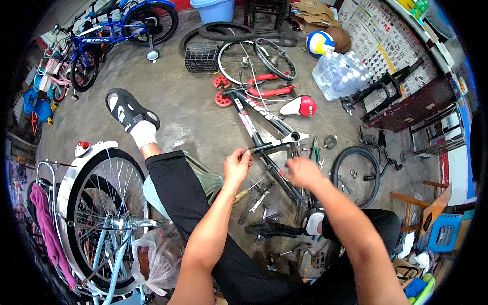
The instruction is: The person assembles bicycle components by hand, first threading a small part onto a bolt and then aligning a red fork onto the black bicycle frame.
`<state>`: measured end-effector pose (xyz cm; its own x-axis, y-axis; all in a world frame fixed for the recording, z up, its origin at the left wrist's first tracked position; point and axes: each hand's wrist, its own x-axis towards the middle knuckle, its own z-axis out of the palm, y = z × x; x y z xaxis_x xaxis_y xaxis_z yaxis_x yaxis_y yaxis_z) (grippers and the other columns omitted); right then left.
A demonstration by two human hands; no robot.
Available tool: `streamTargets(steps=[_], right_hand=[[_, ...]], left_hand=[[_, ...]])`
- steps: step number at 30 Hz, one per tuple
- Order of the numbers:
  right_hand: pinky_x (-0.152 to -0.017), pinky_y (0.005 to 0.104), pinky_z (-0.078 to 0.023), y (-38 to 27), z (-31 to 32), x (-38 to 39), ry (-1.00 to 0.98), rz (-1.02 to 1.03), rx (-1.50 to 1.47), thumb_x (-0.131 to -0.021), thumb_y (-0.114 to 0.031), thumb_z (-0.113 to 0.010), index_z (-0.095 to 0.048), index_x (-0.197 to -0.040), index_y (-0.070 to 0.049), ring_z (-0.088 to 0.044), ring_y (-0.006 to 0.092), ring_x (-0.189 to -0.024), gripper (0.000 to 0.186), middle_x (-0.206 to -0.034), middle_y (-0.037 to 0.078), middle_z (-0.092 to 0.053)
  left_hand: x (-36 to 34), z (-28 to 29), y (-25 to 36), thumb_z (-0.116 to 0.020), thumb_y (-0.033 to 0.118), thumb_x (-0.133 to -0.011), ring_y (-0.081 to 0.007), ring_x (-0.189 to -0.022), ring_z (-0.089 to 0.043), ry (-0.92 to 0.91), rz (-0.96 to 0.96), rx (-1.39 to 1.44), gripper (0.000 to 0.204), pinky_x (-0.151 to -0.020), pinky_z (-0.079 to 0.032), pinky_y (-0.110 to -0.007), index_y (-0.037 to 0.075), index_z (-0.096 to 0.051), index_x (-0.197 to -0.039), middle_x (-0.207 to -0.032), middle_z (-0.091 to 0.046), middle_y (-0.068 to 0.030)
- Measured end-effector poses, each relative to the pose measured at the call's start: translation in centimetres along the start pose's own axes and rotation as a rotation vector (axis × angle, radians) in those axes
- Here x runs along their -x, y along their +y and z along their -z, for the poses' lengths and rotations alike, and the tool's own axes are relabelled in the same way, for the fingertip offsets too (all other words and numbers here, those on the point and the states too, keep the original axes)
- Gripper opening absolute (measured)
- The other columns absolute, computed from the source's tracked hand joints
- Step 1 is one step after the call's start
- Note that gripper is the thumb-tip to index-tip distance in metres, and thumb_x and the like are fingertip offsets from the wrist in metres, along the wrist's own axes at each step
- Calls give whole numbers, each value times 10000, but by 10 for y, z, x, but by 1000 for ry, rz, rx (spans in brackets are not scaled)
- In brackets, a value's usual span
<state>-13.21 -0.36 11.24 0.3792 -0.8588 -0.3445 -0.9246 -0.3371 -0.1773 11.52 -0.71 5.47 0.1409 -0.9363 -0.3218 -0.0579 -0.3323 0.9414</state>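
Note:
A black bicycle frame (pixel 260 122) with red and white markings lies on the concrete floor between my legs. My left hand (pixel 237 168) is closed, its fingers pinching the end of a dark tube at the frame's left side. My right hand (pixel 304 172) is just below the frame's bottom bracket shell (pixel 295 136), fingers curled and slightly blurred; what they hold is hidden. Green-handled pliers (pixel 316 152) lie just beyond that hand. Below the frame are a wrench (pixel 260 199) and a screwdriver with a yellowish handle (pixel 240 196).
A bicycle wheel (pixel 109 213) stands close on my left. A tyre (pixel 356 175) and small parts lie right; red forks (pixel 269 92), a wheel rim (pixel 239 61) and a black basket (pixel 201 57) lie ahead. Bottled water (pixel 339 76) stands far right, a wooden stool (pixel 424 208) near right.

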Motion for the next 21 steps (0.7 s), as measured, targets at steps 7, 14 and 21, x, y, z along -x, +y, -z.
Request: streamTargets(steps=[7,14,21], right_hand=[[-1001,469,-463,4,-90,31,-16,-99,-53,-851,-306,-765,-544,-1292,-53,-577,358,-1157,554,-1171,167,-622],[-881,459,-494,17,-95,46,200,83,-75,-888,-286,-718,-605,-1153,-37,-613,349,-1009,380,-1031,149,-627],[-1050,488,-458,-33,-148,88,-397,258,-190,-777,-580,-794,-472,-1429,-60,-548,387,-1256,894,-1298,203,-591]], left_hand=[[-1,12,8,-598,223,-1046,-109,-740,-634,-14,31,169,239,-707,-525,-281,13,-705,-1087,-927,-729,-63],[-4,12,17,-583,199,-1036,-112,-747,-640,39,53,195,262,-678,-521,-275,-26,-715,-1065,-900,-743,-84],[1,9,18,-586,215,-1040,-114,-750,-642,-3,69,223,254,-700,-519,-271,-6,-704,-1082,-916,-736,-77]])
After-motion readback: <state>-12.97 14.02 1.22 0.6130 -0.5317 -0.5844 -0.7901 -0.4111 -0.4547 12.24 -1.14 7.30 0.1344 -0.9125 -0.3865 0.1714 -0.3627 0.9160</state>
